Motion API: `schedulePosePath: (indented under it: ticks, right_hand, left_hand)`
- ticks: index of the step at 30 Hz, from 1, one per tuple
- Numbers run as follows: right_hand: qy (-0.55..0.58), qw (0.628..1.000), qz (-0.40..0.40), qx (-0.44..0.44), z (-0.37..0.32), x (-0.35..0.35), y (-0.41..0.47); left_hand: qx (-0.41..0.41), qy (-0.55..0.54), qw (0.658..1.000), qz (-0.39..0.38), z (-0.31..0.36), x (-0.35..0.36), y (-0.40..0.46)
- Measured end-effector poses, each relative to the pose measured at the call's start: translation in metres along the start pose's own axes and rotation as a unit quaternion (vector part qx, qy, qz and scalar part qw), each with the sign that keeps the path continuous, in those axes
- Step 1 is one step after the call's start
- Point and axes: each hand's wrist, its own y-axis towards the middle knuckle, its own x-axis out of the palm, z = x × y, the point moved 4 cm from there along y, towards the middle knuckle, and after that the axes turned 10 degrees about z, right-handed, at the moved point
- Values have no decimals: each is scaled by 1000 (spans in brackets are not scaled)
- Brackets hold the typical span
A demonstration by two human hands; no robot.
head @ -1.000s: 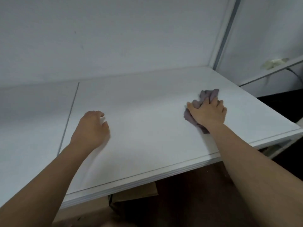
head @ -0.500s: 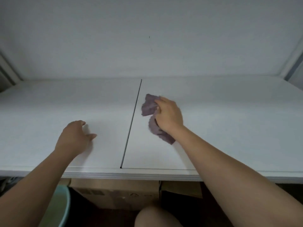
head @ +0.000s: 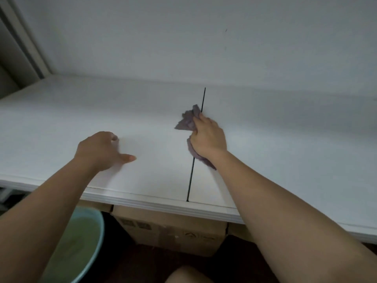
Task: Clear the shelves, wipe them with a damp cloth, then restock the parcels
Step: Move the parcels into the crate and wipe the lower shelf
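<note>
Head view: right hand (head: 208, 137), centre of frame, grip bunched round a purple-grey cloth (head: 188, 121), fingers curled over it and pressing it down on the white shelf (head: 61, 123). Cloth sits right on the dark seam (head: 191, 170) between the two shelf boards; part sticks out up-left of the fingers, part trails under the wrist. Left hand (head: 100, 151), left of centre, rests on the shelf, fingers loosely bent, thumb out to the right, holding nothing, apart from the cloth.

Progress, judged: clearing looks done for this shelf, no parcels on it in frame. Wiping is the step in hand, cloth mid-shelf at the seam. Can't tell which parts are already wiped, no visible wet marks. Restocking not yet started. Other shelves not in view, so their state is unknown.

Around: teal basin (head: 85, 237) with greenish water in the lower left, under the shelf edge. Brown cardboard box (head: 173, 231) below the shelf front, lower centre, maybe one of the parcels, can't confirm. White back wall (head: 183, 37) above. Grey upright post (head: 24, 39) in the upper left. A knee (head: 187, 274) at the bottom edge.

Nothing on the shelf blocks the cloth's path; the resting left hand is the only thing in the way to the left.
</note>
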Motion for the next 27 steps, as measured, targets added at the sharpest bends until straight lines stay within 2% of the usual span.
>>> schedulePosePath:
  ticks: [2, 4, 5, 7, 9, 10, 11, 13, 15, 19, 23, 25, 27]
  right_hand:
    - [57, 997, 5, -52, -36, 8, -13]
    - [187, 979, -19, -80, -57, 8, -23]
    - [243, 967, -25, -76, -60, 3, -26]
    - [260, 964, 24, -39, -45, -16, -24]
    - [212, 971, 107, 26, -7, -47, -16]
    - [160, 977, 121, 76, 22, -61, -13]
    - [82, 982, 103, 133, 53, -74, -14]
    - [-66, 966, 19, 248, 103, -87, -27]
    - [-124, 952, 0, 281, 104, -82, -41]
    - [-78, 979, 37, 182, -3, -21, -39]
    - [25, 999, 2, 45, -120, 28, -35]
    - [113, 992, -15, 58, -130, 30, -23]
    - [161, 982, 31, 92, -111, 13, -3]
  left_hand:
    - [-18, -49, 999, -6, -13, 0, 5]
    - [-37, -13, 999, -24, -22, 6, 11]
    - [-41, 20, 998, -31, -24, 7, 13]
    - [-10, 64, 996, -58, -25, 8, 17]
    - [42, 78, 993, -77, -26, 8, 22]
    - [58, 77, 993, -70, -28, 9, 23]
    - [71, 78, 993, -55, -31, 9, 24]
    - [87, 79, 993, -25, -35, 10, 22]
    - [98, 76, 992, -15, -36, 11, 21]
    - [135, 92, 986, -42, -49, 8, 20]
    - [146, 45, 986, -63, -68, 3, 9]
    - [154, 42, 985, -66, -69, -1, 10]
    - [153, 16, 985, -74, -68, -9, 18]
